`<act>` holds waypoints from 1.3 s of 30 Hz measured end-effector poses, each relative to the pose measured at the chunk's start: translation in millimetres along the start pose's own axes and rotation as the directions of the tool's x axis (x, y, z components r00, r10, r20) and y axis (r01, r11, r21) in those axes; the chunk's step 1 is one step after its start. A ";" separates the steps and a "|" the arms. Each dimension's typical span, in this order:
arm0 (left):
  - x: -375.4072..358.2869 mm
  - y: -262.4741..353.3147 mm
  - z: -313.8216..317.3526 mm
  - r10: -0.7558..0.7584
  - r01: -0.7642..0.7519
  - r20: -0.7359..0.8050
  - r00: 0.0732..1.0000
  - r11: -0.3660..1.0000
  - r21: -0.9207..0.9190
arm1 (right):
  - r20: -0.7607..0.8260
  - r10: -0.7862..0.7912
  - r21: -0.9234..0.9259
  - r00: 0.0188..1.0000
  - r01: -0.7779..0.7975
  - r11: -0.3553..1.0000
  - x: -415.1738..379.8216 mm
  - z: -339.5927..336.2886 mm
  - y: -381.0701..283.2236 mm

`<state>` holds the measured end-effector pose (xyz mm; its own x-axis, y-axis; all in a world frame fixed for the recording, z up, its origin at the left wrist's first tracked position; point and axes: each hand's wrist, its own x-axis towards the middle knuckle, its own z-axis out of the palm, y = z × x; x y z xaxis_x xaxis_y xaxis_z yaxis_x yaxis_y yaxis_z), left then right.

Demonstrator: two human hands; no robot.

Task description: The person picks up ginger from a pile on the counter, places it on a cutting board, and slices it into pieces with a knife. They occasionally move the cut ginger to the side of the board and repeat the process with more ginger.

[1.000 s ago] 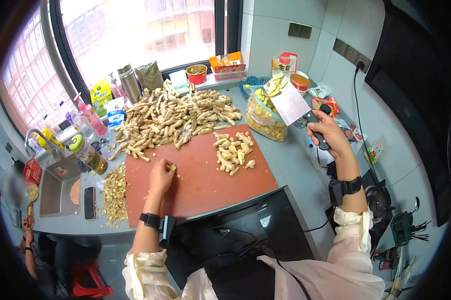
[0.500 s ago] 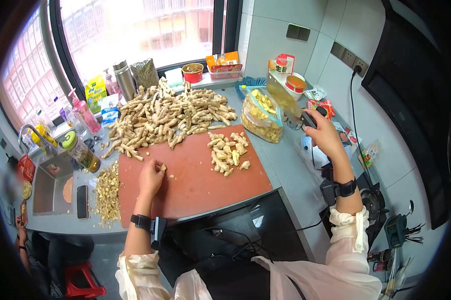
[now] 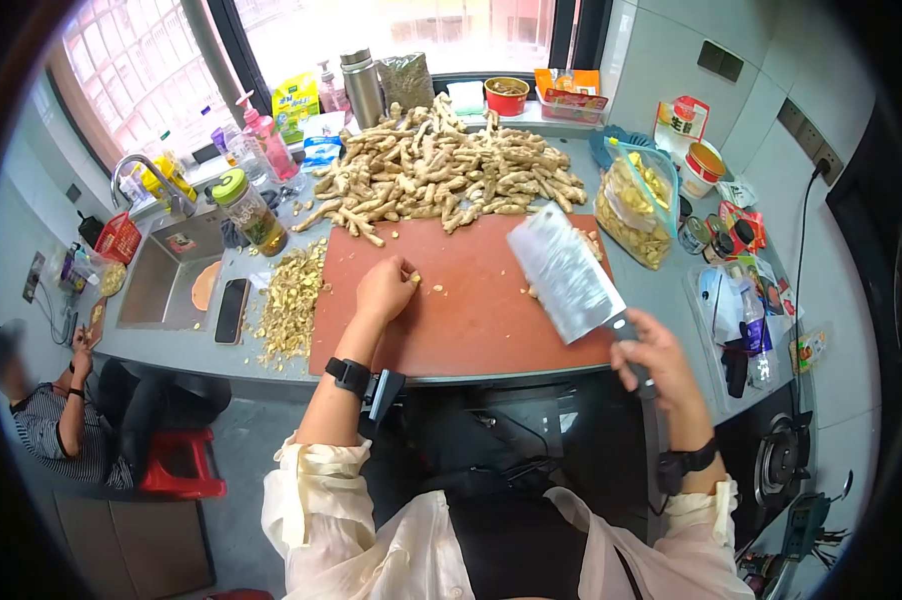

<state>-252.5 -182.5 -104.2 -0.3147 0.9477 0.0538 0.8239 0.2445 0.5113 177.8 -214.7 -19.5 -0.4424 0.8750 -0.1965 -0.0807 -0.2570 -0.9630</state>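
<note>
My right hand [image 3: 659,362] grips the dark handle of a cleaver [image 3: 568,275], whose broad blade is over the right part of the reddish-brown cutting board [image 3: 421,320]. Behind the blade, ginger pieces on the board are mostly hidden. My left hand [image 3: 386,290] is closed over the board's left part, with a small yellowish piece of ginger [image 3: 416,278] at its fingertips. A few small bits lie beside it. A large heap of whole ginger [image 3: 441,170] rests along the board's far edge. Ginger trimmings [image 3: 293,305] are piled at its left.
A zip bag of ginger slices [image 3: 636,215] stands right of the board. At left are a phone [image 3: 232,311], a lidded tea bottle [image 3: 251,212] and a sink [image 3: 176,270]. A person [image 3: 61,410] sits at far left by a red stool [image 3: 186,465].
My right hand has brought the cleaver down and leftward from beside the ginger bag to over the board. The camera view has turned left. My left hand stays on the board's left part.
</note>
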 end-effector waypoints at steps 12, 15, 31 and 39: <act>-12.2 12.1 11.1 0.148 -0.147 0.002 0.989 0.989 -0.027 | 0.158 0.091 0.049 0.983 -0.100 0.994 26.0 73.4 97.2; -15.8 14.4 10.2 0.152 -0.153 -0.019 0.988 0.988 -0.022 | 0.188 0.070 0.126 0.980 -0.095 0.987 26.8 90.5 103.9; -19.0 -11.3 -12.5 0.006 -0.025 -0.056 0.998 0.936 -0.352 | -0.291 -0.278 -0.004 0.915 0.289 0.957 -4.1 -13.5 -35.6; -23.5 -25.3 -5.6 -0.011 -0.009 -0.048 0.999 0.917 -0.398 | -0.350 -0.423 -0.566 0.836 0.171 0.806 22.9 -82.4 -99.9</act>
<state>-268.6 -212.0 -113.6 -0.3460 0.9339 0.0897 0.5710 0.1338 0.8100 249.2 -135.1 57.1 -0.0232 0.9837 0.1785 0.3651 0.1746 -0.9145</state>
